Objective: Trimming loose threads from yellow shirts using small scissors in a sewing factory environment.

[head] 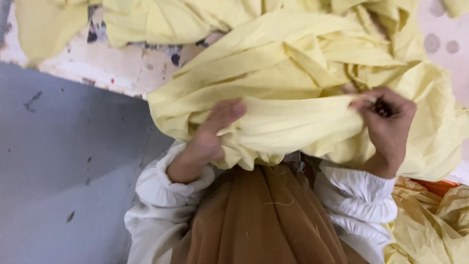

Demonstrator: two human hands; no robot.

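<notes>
The pale yellow cloth [293,88] lies in a big crumpled heap on the worn, paint-stained table [122,68] in front of me, and one thick fold of it hangs over the edge onto my lap. My left hand [207,139] is pushed into this fold with the fingers closed on it, and my right hand [386,122] pinches the same fold together with a small dark object. Under my white sleeves [161,188] is brown fabric [264,215], and at my right an orange container [442,186], mostly covered, holds more yellow cloth [435,225].
</notes>
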